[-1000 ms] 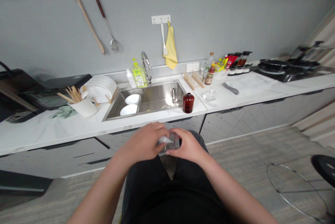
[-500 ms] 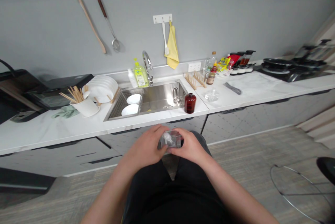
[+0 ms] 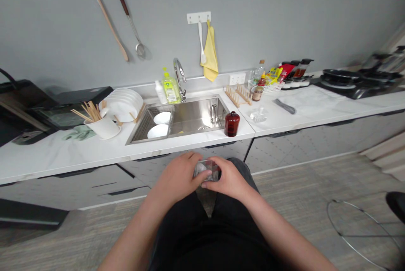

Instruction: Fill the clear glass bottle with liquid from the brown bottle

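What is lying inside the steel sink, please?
The stainless steel sink holds a wire rack with a white bowl and another white bowl. The rack's surface under the bowls cannot be seen because they cover it.

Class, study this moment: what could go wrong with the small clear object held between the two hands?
The small clear glass object sits between the left hand and the right hand. It looks smooth and may slip, perhaps dropping to the floor and breaking. Reaching forward with it might also knock the dark red bottle, which stands near the front edge of the white counter.
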Demonstrator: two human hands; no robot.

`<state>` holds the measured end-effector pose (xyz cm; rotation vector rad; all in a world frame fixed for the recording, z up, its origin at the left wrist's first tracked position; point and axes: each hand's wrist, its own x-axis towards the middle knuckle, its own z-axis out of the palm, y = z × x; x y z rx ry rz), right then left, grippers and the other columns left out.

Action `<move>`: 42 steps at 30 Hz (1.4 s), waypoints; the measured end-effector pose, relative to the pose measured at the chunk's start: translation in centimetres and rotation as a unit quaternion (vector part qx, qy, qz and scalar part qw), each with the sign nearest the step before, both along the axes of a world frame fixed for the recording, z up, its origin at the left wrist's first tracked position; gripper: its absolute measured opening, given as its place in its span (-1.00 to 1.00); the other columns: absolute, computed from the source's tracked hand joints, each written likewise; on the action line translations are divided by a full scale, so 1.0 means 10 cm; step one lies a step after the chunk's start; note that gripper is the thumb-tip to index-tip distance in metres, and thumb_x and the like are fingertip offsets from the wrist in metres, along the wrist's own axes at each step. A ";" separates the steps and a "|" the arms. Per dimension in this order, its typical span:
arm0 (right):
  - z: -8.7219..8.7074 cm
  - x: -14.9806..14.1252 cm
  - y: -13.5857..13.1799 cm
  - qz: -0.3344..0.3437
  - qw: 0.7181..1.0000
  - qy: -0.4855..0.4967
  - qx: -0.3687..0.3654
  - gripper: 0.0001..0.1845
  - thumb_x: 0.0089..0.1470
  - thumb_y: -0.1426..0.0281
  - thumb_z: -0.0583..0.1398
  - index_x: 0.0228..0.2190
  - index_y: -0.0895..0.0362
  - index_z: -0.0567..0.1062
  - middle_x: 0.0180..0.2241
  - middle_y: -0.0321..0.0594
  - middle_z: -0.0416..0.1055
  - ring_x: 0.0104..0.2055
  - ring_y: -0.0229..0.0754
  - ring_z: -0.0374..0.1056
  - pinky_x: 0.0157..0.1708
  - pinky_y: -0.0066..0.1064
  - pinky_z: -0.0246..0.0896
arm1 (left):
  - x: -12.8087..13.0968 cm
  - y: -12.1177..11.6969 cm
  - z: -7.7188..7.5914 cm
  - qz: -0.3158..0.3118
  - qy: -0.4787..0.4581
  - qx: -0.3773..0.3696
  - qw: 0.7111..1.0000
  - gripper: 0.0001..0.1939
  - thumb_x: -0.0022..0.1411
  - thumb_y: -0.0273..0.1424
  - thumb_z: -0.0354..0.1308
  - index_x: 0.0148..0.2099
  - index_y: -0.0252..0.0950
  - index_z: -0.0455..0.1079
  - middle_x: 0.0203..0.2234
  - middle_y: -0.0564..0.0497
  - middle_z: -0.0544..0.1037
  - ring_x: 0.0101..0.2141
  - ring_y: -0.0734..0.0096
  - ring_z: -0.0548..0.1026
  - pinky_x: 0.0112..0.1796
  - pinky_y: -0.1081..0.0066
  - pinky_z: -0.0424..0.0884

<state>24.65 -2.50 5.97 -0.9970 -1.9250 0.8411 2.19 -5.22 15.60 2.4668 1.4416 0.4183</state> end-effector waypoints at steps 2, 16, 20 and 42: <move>-0.01 -0.01 0.00 -0.005 1.000 -0.015 -0.002 -0.33 -0.12 0.34 0.65 0.05 0.02 0.67 0.00 -0.14 0.73 -0.02 0.12 0.67 0.03 -0.09 0.54 | 0.02 0.01 0.01 -0.024 0.020 -0.005 1.000 -0.79 0.53 -0.41 0.15 0.10 -0.22 0.56 -0.04 -0.18 0.68 0.01 -0.06 0.66 0.09 -0.04 0.60; -0.04 -0.02 0.02 -0.007 1.000 -0.022 0.000 -0.34 -0.10 0.32 0.66 0.06 0.00 0.68 -0.01 -0.14 0.73 -0.04 0.10 0.66 0.01 -0.09 0.53 | -0.03 0.13 0.00 -0.061 0.009 0.022 0.998 -0.69 0.45 -0.37 0.38 0.20 -0.18 0.60 0.05 -0.14 0.72 0.12 -0.06 0.64 0.18 -0.02 0.54; -0.06 0.02 0.04 0.003 1.000 -0.017 -0.004 -0.30 -0.13 0.28 0.69 0.05 0.01 0.69 -0.04 -0.15 0.73 -0.06 0.10 0.66 0.00 -0.10 0.55 | -0.06 0.15 0.00 -0.055 0.052 -0.014 0.997 -0.85 0.55 -0.32 0.31 0.04 -0.22 0.66 -0.10 -0.14 0.74 -0.04 -0.03 0.70 0.03 0.04 0.57; -0.41 -0.42 0.47 0.098 0.966 0.181 -0.156 -0.01 -0.03 0.12 0.69 0.34 -0.02 0.50 0.33 0.05 0.56 0.13 0.12 0.67 0.16 -0.03 0.65 | -0.50 0.28 -1.26 0.077 -0.408 -0.121 0.902 -0.05 0.24 0.05 0.59 0.50 -0.20 0.36 0.38 -0.33 0.59 0.32 -0.12 0.64 0.37 -0.13 0.54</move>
